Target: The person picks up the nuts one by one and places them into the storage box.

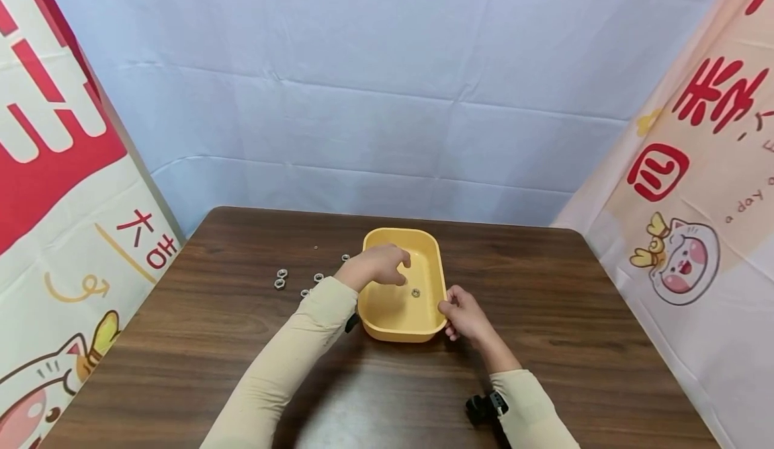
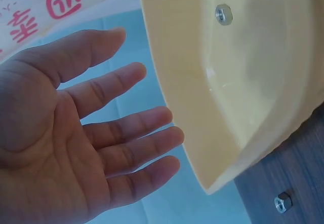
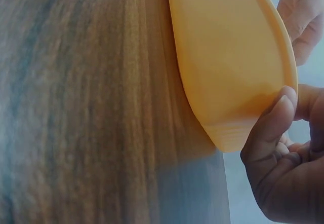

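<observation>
A yellow plastic tub (image 1: 435, 261) stands on the table, and one metal hex nut (image 1: 415, 293) lies on its floor. Over the tub's inside hovers my left hand (image 1: 382, 265), its fingers spread and holding nothing. In the left wrist view the left palm (image 2: 50, 133) faces the camera, with the nut (image 2: 224, 14) visible inside the tub beyond it. My right hand (image 1: 465, 313) pinches the tub's right rim near the front corner. The right wrist view shows the right thumb (image 3: 273, 122) against the tub's outer wall (image 3: 228, 57) at the rim.
Several loose nuts (image 1: 280, 283) lie on the dark wooden table (image 1: 199, 341) left of the tub, some of them close to my left forearm. A tiny piece (image 1: 316, 247) sits farther back. Cloth hangings (image 1: 363, 119) surround the table's back and sides.
</observation>
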The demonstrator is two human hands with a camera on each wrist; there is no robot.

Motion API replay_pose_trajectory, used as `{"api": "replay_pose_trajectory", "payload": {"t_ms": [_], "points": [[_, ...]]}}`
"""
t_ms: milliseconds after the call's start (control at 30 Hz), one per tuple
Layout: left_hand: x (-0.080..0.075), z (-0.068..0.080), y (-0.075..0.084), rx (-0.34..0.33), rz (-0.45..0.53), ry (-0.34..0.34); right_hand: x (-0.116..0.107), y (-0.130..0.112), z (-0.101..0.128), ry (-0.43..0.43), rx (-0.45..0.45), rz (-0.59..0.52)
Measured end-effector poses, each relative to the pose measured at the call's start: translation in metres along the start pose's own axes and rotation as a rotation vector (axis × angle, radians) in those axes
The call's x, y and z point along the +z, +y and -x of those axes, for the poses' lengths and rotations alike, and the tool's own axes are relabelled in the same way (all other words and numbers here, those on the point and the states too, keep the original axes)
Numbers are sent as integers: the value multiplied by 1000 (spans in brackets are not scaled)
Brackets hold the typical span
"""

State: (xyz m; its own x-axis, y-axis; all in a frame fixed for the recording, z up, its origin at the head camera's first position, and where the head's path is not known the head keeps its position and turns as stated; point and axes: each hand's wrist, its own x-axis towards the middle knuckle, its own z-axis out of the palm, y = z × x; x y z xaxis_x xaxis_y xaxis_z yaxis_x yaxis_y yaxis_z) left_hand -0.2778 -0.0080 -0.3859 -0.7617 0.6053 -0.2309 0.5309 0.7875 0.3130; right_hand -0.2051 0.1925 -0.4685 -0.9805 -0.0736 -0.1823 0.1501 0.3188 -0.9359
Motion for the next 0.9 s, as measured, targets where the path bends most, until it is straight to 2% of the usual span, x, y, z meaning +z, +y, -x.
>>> {"api": "replay_pose_trajectory", "payload": {"t_ms": [400, 600, 767, 900], "points": [[3, 17, -4, -12, -67, 72, 0, 2, -1, -3, 1, -18], [5, 28, -11, -23, -82, 138, 0, 2, -1, -4, 1, -13], [3, 38, -17, -62, -118, 190, 0, -14, 9, -21, -7, -7], [3, 43, -23, -62, -93, 181, 1, -28, 19, -23, 1, 6]]}}
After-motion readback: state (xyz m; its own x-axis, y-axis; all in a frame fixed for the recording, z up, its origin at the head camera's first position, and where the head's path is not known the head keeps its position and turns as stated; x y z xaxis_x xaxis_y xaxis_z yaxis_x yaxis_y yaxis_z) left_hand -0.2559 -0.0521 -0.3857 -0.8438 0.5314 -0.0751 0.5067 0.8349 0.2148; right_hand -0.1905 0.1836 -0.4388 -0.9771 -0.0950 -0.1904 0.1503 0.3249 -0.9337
